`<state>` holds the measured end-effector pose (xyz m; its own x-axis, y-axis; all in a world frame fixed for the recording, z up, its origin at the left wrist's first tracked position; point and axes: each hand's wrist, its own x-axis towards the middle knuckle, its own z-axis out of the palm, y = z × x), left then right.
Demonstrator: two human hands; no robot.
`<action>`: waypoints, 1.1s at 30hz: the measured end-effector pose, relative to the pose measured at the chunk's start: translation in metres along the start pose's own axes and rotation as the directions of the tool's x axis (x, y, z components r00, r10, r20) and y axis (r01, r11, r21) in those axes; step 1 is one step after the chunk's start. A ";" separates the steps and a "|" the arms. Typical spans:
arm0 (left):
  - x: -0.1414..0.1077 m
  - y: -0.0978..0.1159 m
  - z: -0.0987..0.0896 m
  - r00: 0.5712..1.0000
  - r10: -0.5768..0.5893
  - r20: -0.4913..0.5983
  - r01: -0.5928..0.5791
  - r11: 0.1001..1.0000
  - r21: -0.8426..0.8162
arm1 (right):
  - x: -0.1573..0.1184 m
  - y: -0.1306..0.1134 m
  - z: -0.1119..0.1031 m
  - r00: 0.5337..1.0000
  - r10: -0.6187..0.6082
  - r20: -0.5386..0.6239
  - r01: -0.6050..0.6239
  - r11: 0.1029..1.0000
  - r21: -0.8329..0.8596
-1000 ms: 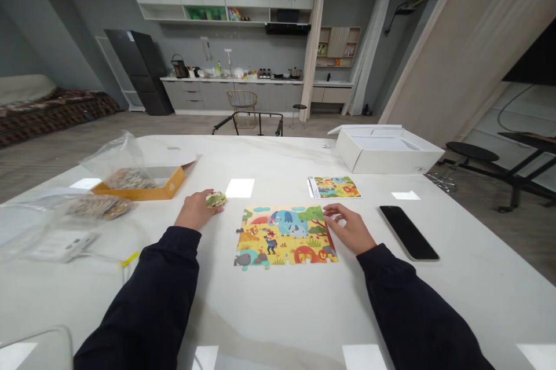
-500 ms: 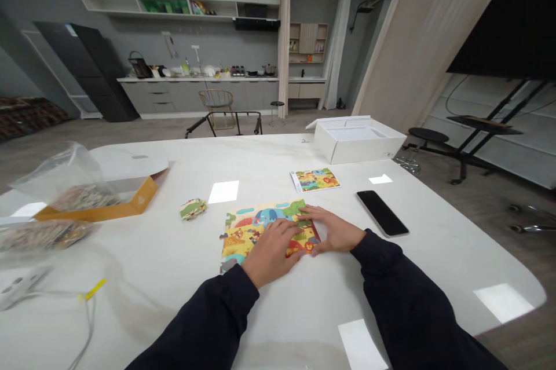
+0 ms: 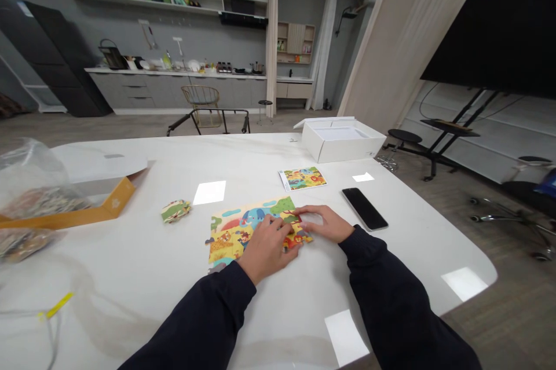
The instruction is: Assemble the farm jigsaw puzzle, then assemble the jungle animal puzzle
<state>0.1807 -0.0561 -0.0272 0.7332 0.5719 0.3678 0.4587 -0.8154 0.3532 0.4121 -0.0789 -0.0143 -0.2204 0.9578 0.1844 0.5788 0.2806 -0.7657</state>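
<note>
A picture puzzle [image 3: 226, 239] with cartoon animals lies on the white table, its pieces joined in a sheet. My left hand [image 3: 268, 246] rests flat across its lower right part, fingers spread and covering several pieces. At the puzzle's right edge my right hand [image 3: 326, 223] touches the upper corner with its fingertips. Thumb and forefinger stand apart with a pale gap between them; no held piece can be made out there. To the left sits a small stack of loose puzzle pieces [image 3: 176, 211]. Beyond the puzzle lies a card [image 3: 305, 179] printed with a similar animal picture.
A black phone [image 3: 365, 209] lies to the right. A white box [image 3: 341, 143] stands at the far right with its lid raised. On the left are a yellow-edged box [image 3: 110, 199] and a clear bag of pieces [image 3: 50, 201]. A cable with a yellow tag [image 3: 59, 304] lies front left.
The camera view has turned slightly right, so the table things sit further left. My right thumb has drawn up towards the forefinger, off the lower right edge. My left hand stays on the puzzle.
</note>
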 end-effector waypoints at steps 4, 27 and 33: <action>0.000 0.001 0.002 1.000 -0.007 -0.014 0.007 1.000 -0.002 | 0.002 0.004 0.004 0.938 0.278 -0.209 -0.283 0.959 0.009; -0.004 -0.012 0.004 0.993 -0.097 0.062 0.111 0.956 -0.273 | 0.006 -0.019 0.006 0.959 0.283 -0.011 -0.251 0.870 0.425; -0.007 -0.014 0.006 0.966 -0.244 -0.083 0.190 0.893 -0.408 | 0.020 -0.017 0.011 0.956 0.294 -0.013 -0.250 0.835 0.489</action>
<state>0.1725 -0.0490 -0.0397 0.5549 0.7590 0.3405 0.3444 -0.5822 0.7365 0.3895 -0.0655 -0.0049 -0.0299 0.9987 -0.0408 0.1543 -0.0357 -0.9874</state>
